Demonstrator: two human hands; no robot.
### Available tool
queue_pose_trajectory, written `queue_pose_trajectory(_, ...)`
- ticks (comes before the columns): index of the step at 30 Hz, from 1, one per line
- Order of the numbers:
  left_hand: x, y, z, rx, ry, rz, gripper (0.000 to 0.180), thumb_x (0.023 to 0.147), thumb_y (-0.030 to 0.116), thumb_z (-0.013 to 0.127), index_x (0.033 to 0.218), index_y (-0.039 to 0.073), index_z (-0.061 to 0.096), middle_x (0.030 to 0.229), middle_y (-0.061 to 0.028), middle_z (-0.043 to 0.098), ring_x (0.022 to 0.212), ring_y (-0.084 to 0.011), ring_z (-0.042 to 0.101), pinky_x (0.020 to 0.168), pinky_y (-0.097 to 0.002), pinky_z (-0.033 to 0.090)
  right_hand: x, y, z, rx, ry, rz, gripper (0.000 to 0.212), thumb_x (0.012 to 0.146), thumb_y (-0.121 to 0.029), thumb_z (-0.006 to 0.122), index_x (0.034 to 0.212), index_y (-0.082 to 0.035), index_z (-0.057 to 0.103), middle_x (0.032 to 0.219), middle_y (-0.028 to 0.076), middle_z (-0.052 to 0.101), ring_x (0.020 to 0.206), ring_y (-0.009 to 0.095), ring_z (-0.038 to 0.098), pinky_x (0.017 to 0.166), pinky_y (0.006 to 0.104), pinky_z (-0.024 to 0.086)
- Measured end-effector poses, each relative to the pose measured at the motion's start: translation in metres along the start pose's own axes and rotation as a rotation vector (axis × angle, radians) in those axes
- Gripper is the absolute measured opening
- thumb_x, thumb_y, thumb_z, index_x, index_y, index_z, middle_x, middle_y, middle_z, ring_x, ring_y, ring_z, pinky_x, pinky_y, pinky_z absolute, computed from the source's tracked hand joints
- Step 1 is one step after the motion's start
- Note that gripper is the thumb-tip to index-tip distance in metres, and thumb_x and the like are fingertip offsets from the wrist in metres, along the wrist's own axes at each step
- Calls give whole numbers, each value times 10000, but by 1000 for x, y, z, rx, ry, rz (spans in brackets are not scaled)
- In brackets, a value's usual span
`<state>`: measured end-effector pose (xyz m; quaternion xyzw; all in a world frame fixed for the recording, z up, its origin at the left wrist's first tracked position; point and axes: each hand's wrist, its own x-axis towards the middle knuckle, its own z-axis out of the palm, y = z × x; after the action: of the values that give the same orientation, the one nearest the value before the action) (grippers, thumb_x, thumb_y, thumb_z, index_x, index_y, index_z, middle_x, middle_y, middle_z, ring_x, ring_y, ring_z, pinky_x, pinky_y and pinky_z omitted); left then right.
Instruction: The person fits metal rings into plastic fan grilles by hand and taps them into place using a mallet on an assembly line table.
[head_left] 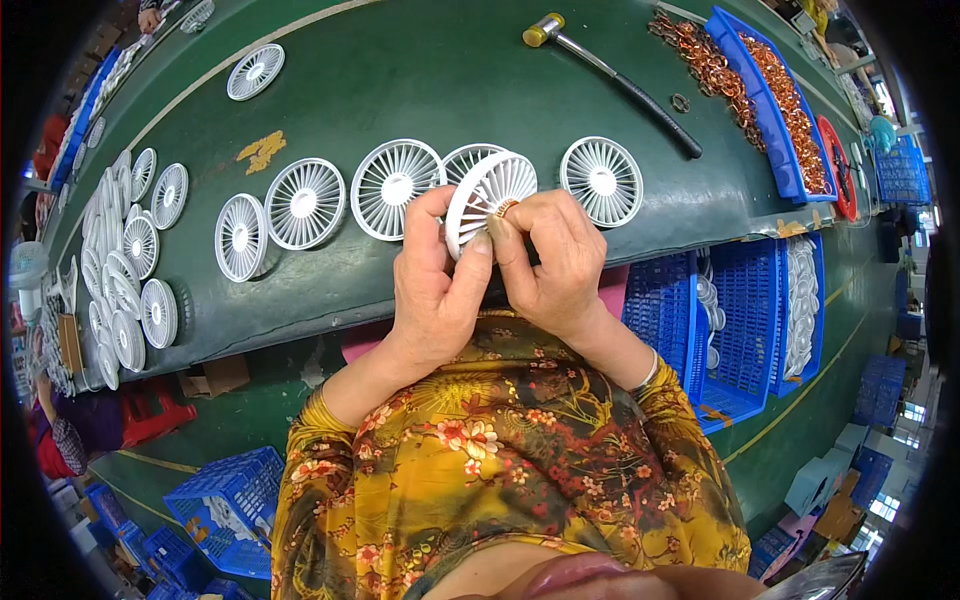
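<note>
My left hand (437, 285) grips a white round spoked grille (508, 180) by its rim, tilted up off the table. At the grille's hub my right hand (556, 258) pinches a small copper-coloured ring (504, 208); whether the ring is seated on the hub cannot be made out. Both thumbs nearly meet in front of the hub. Just beyond, another white grille (468, 158) lies partly hidden behind the held one. More such grilles lie in a row on the green table, with one grille (398, 188) left of my hands and one grille (601, 182) to the right.
A mallet (620, 82) with a black handle lies at the far right. Beside it are loose copper-coloured rings (708, 62) and a blue tray (755, 120) full of them. White grilles (125, 270) pile up at the left. Blue crates (735, 385) stand below the table's right edge.
</note>
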<state>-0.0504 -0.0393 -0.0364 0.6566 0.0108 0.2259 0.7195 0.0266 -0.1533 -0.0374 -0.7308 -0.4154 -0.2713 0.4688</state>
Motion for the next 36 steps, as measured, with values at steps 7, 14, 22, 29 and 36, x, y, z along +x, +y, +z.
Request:
queue_pose_trajectory(7, -3, 0, 1, 402, 16, 206, 358, 901, 47, 549, 1224, -12, 404, 906, -106, 612, 735, -130, 577, 649, -278, 477, -2, 2, 0, 39, -20, 28, 135, 768, -20, 685, 808, -29, 556, 724, 94, 559, 606, 259, 544, 531, 345, 432)
queue_pose_trajectory(14, 1, 13, 5, -224, -45, -102, 386, 918, 18, 509, 1268, -14, 350, 1111, -100, 564, 960, -133, 564, 852, -276, 461, 1, -10, -11, -59, 122, 144, 309, 695, -118, 777, 969, -52, 650, 884, 43, 623, 855, 226, 564, 734, 357, 435)
queue_pose_trajectory(22, 4, 32, -12, -462, -302, -390, 407, 903, 62, 570, 1245, -3, 359, 1153, -72, 514, 1069, -108, 512, 919, -283, 438, 8, -21, -51, -309, -210, -126, 254, 718, -278, 747, 914, -119, 727, 1096, -52, 681, 1172, 243, 520, 983, 405, 281)
queue_pose_trajectory(29, 4, 32, -2, -460, -277, -303, 398, 897, 60, 632, 1203, 15, 382, 1097, -66, 550, 991, -98, 558, 853, -258, 488, 4, -5, -52, -72, -210, -184, 364, 692, -236, 775, 1017, -91, 704, 1131, 35, 672, 1181, 319, 545, 964, 439, 403)
queue_pose_trajectory(36, 1, 25, -2, -384, -139, -242, 345, 919, 48, 597, 1201, 8, 402, 1090, -78, 591, 993, -120, 596, 851, -262, 496, -6, -5, -52, 505, -232, 249, 467, 748, -42, 711, 1198, 9, 597, 1296, 224, 534, 1193, 334, 535, 994, 376, 422)
